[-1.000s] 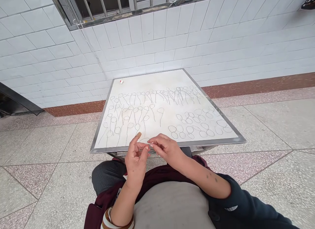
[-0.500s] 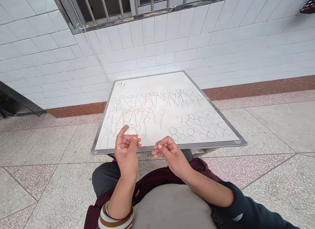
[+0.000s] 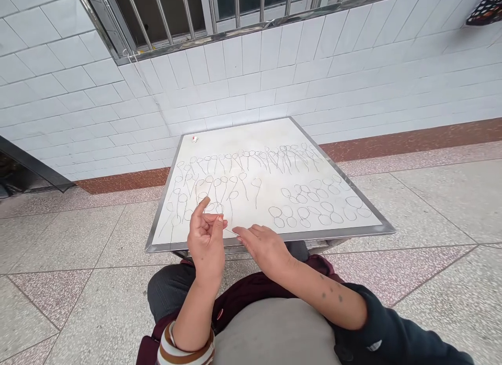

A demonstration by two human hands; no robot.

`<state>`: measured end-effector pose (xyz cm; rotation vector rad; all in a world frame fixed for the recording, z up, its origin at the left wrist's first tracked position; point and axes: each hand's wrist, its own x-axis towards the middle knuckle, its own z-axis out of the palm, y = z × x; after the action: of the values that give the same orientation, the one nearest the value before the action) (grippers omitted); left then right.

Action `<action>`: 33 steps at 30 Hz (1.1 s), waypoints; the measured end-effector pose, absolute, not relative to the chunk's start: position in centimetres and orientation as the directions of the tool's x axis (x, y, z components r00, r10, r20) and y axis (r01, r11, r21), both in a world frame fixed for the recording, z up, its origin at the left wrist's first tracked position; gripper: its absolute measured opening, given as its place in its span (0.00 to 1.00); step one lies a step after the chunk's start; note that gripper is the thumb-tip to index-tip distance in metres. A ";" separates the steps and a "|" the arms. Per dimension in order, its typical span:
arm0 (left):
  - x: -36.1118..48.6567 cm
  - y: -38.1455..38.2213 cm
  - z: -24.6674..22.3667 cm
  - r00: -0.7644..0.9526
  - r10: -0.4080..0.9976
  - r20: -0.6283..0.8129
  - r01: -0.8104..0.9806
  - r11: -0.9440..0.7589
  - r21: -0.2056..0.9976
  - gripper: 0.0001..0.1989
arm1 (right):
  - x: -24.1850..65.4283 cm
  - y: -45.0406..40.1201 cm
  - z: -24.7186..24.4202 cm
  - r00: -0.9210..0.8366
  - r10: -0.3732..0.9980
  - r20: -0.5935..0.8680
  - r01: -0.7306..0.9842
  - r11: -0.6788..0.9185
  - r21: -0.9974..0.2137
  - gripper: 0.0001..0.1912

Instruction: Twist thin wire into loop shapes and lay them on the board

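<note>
Over the table's near edge, my left hand (image 3: 206,250) is raised with thumb and fingertips pinched together and the index finger sticking up. A thin wire (image 3: 230,230), only faintly visible, runs from that pinch toward my right hand (image 3: 269,250). The right hand is turned back-up, its thumb and index finger closed at the wire's other end; its remaining fingers are mostly hidden. Beyond the hands, rows of thin wire loops with long tails (image 3: 257,195) lie on the white table (image 3: 235,132). Rounder wire loops without visible tails (image 3: 304,213) lie at the right.
Metal trim (image 3: 333,232) borders the table. A small red-and-white object (image 3: 195,139) sits near its far left corner. Behind stands a white tiled wall (image 3: 243,88) with a barred window (image 3: 235,9). My knee (image 3: 168,286) is under the near edge.
My right hand has rolled over so its back faces up, and has moved slightly left toward my left hand. The left hand has shifted a little to the right, still pinching.
</note>
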<state>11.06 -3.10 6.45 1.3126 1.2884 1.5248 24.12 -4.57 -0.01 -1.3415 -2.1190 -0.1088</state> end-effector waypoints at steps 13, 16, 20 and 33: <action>11.7 -2.3 5.6 -0.255 0.943 0.215 -0.029 -0.230 0.973 0.23 | 23.0 -5.4 -0.7 -0.234 0.901 0.366 0.705 0.417 -0.574 0.17; 12.0 -2.4 5.3 -0.241 0.948 0.208 -0.046 -0.225 0.973 0.27 | 23.0 -4.6 0.6 -0.208 0.868 0.451 0.835 0.397 -0.380 0.16; 12.5 -2.7 5.0 -0.208 0.961 0.180 -0.018 -0.188 0.982 0.29 | 22.6 -3.4 1.8 -0.185 0.874 0.449 0.893 0.340 -0.294 0.11; 12.4 -2.7 5.0 -0.137 0.972 0.189 0.094 -0.177 0.980 0.25 | 22.6 -3.5 1.1 -0.196 0.940 0.280 0.679 0.336 -0.652 0.14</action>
<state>12.41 -2.69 4.98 1.3350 1.2859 1.4176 22.64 -3.46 1.12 -1.4157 -1.9552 0.5155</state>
